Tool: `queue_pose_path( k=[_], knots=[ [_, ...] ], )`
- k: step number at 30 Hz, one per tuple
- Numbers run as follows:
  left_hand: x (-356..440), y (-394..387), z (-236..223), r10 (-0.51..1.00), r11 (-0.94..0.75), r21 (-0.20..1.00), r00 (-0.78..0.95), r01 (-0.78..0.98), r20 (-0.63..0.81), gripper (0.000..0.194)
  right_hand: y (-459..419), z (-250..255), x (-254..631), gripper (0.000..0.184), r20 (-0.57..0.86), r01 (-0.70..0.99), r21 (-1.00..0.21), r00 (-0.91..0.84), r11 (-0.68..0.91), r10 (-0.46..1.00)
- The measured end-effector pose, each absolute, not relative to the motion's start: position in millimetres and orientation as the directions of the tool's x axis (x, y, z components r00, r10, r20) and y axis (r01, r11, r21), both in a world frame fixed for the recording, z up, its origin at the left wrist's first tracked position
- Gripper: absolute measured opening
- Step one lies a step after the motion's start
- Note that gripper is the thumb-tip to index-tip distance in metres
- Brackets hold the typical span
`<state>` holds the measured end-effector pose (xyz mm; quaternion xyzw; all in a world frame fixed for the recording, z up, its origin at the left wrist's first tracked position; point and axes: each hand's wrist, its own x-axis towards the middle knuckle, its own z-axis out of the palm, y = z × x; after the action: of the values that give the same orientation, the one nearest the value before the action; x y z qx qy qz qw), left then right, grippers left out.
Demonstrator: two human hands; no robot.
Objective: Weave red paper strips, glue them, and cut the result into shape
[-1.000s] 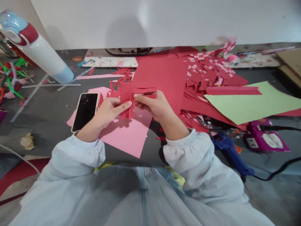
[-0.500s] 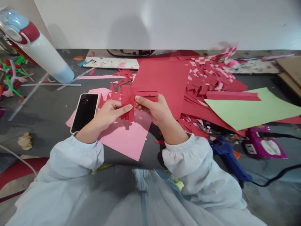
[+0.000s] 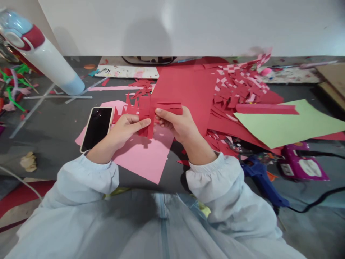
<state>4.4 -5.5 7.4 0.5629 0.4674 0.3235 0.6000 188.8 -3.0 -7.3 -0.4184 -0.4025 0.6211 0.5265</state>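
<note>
Red paper strips [image 3: 145, 109], woven or layered across one another, are held up in front of me. My left hand [image 3: 124, 130] is closed on their left side, with the thumb pressed on the front. My right hand [image 3: 179, 124] pinches the strips at the right, where sideways ends stick out above the thumb. Below the hands lies a pink sheet of paper [image 3: 145, 162], and a large red sheet [image 3: 185, 86] stretches out behind them. Fingers behind the strips are partly hidden. Cut red pieces [image 3: 130, 108] with pointed ends lie behind my left hand.
A phone [image 3: 97, 127] lies left of my left hand; a white bottle [image 3: 51, 57] stands farther back. To the right are checkered woven pieces [image 3: 242, 81], a green sheet [image 3: 291, 126], a blue glue gun [image 3: 262, 181] and a purple box [image 3: 302, 163]. A white wall [image 3: 205, 28] rises behind.
</note>
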Motion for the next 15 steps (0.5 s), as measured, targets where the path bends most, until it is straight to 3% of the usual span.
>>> queue_pose_path(
  k=[15],
  knots=[
    [4.5, -4.8, 8.1, 0.884, 0.229, 0.968, 0.395, 0.106, -0.252, 0.045, -4.4, -7.2, 187.7, 0.026, -0.043, -0.257, -0.964, -0.108, -0.070, 0.993]
  ],
)
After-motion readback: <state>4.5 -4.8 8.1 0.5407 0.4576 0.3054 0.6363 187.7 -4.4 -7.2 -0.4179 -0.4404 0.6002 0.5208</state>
